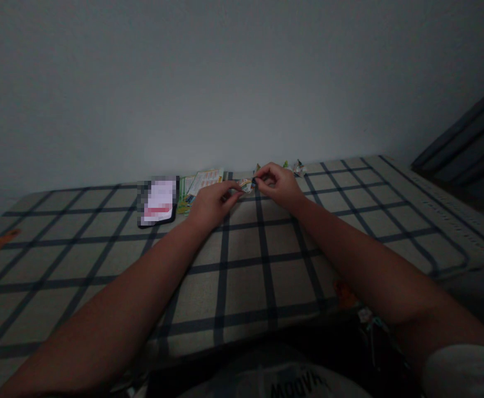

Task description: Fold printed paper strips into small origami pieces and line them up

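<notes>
A small packet with a colourful print [246,185] is stretched between my two hands near the far side of the table. My left hand [211,204] pinches its left end between thumb and fingers. At the packet's right end, by a dark bit, the thumb and fingertips of my right hand [281,186] are pressed together. Whether the packet is torn or whole is too small to tell. Just beyond my right hand lie crumpled, colourful wrappers or packets [299,167], partly hidden by it.
Left of my left hand, a printed leaflet [204,181] lies over green printed paper [183,207]. A phone [159,200] with a lit, blurred screen is beside them. Checked cloth [242,287] covers the table, which meets a plain wall [242,83]. Dark folded fabric [469,138] hangs at right.
</notes>
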